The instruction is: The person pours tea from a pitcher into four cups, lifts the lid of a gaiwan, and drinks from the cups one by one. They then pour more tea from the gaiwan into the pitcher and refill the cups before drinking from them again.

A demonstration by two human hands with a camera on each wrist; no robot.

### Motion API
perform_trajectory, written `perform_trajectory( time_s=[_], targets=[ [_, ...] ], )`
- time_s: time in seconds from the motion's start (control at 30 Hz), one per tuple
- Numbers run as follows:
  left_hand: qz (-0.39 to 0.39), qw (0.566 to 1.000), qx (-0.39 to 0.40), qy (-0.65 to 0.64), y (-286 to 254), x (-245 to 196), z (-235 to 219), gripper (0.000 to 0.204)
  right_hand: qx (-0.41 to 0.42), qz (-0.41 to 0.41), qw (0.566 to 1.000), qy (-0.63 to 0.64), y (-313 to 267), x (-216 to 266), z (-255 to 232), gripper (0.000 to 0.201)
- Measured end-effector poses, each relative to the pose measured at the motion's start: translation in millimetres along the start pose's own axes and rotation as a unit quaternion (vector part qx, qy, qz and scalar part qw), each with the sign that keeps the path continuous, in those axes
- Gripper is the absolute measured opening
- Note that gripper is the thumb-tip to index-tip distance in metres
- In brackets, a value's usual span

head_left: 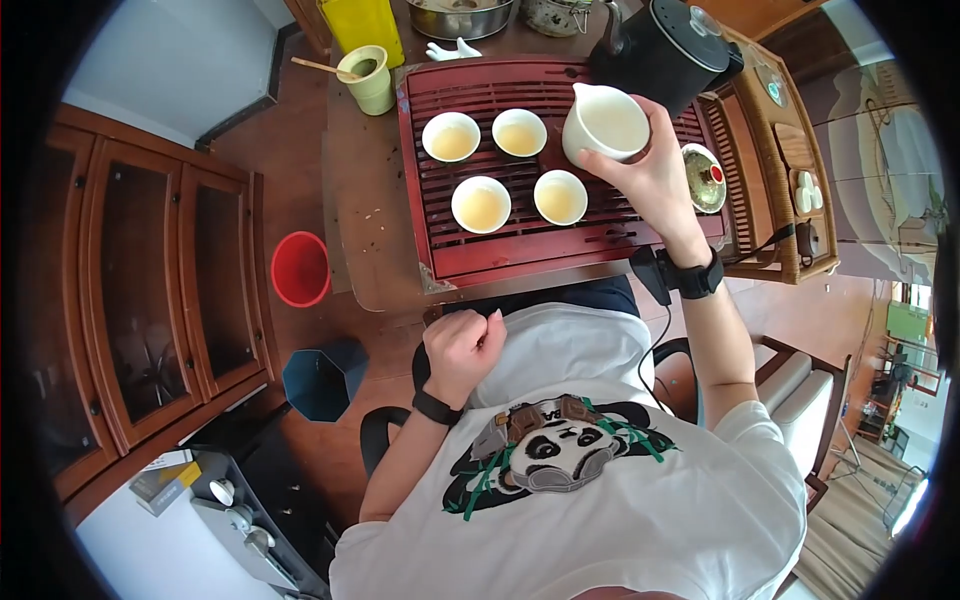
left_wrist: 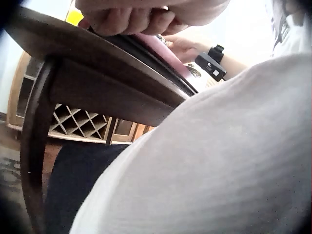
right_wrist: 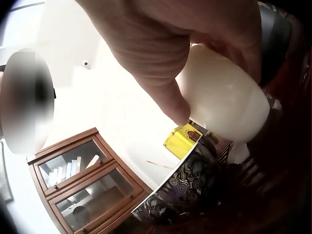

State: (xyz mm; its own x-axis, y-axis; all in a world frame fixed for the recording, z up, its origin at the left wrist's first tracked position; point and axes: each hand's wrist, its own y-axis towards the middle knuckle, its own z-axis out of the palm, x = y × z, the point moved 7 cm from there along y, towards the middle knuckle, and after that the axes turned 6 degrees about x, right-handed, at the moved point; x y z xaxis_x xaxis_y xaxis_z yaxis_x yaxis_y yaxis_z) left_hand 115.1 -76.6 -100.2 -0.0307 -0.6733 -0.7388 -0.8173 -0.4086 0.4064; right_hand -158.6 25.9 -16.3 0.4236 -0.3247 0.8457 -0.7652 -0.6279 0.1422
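A white spouted pitcher [head_left: 606, 122] is held in my right hand [head_left: 655, 178] over the right part of the red slatted tea tray [head_left: 500, 262]. My thumb lies on its near side, my fingers round its right side. In the right wrist view, the right hand [right_wrist: 156, 44] grips the pale pitcher [right_wrist: 226, 97], above and beside a dark patterned cup [right_wrist: 180, 190]. Several small cups [head_left: 481, 205] of pale yellow liquid stand left of the pitcher. My left hand [head_left: 462, 350] is curled in front of my body, holding nothing; the left wrist view shows its folded fingers [left_wrist: 141, 20].
A lidded bowl [head_left: 704, 180] stands right of the pitcher, a black kettle [head_left: 665, 55] behind it. A yellow-green pot [head_left: 370, 85] with a wooden stick and a metal basin [head_left: 460, 18] are at the back. Red [head_left: 300, 269] and dark [head_left: 325, 383] bins stand on the floor at left.
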Motion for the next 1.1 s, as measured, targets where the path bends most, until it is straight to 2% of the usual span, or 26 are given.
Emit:
perform_trajectory(
  time_s=[0.2, 0.33, 0.4, 0.47, 0.53, 0.57, 0.6, 0.67, 0.7, 0.77, 0.9, 0.97, 1.1],
  targets=[
    [0.031, 0.999, -0.005, 0.022, 8, -14, -5, 0.043, -0.003, -0.036, 0.999, 0.025, -2, -4, 3, 0.086],
    [0.043, 0.998, -0.020, 0.027, 21, -36, -17, 0.044, 0.002, -0.057, 0.998, 0.030, -11, 8, 0, 0.098],
    [0.036, 0.999, -0.018, 0.030, 27, -48, -26, 0.039, -0.076, -0.138, 0.983, -0.089, -27, 30, -19, 0.106],
    [0.027, 0.999, -0.016, 0.032, 42, -62, -29, 0.034, -0.111, -0.180, 0.969, -0.126, -45, 47, -46, 0.108],
    [0.041, 0.995, -0.035, 0.086, 62, -78, -30, 0.023, -0.124, -0.198, 0.962, -0.145, -55, 50, -71, 0.102],
    [0.044, 0.991, 0.000, 0.127, 67, -80, -26, 0.029, -0.125, -0.177, 0.965, -0.147, -55, 39, -82, 0.099],
    [0.045, 0.991, 0.000, 0.128, 75, -86, -23, 0.029, -0.125, -0.156, 0.968, -0.150, -55, 27, -91, 0.096],
    [0.017, 0.976, 0.024, 0.215, 98, -93, -11, 0.049, -0.114, -0.126, 0.974, -0.151, -55, 2, -101, 0.095],
    [0.016, 0.976, 0.022, 0.216, 105, -93, -7, 0.049, -0.098, -0.096, 0.982, -0.127, -54, -14, -103, 0.095],
    [-0.023, 0.959, 0.083, 0.271, 116, -85, 8, 0.073, -0.072, -0.053, 0.992, -0.092, -53, -31, -103, 0.095],
    [-0.030, 0.946, 0.110, 0.302, 128, -84, 19, 0.081, -0.051, -0.044, 0.996, -0.064, -55, -47, -99, 0.091],
    [-0.034, 0.941, 0.123, 0.314, 130, -82, 23, 0.081, -0.039, -0.005, 0.999, -0.017, -54, -50, -95, 0.088],
    [-0.043, 0.934, 0.135, 0.327, 133, -79, 31, 0.079, -0.055, -0.027, 0.996, -0.062, -54, -48, -96, 0.081]
  ],
)
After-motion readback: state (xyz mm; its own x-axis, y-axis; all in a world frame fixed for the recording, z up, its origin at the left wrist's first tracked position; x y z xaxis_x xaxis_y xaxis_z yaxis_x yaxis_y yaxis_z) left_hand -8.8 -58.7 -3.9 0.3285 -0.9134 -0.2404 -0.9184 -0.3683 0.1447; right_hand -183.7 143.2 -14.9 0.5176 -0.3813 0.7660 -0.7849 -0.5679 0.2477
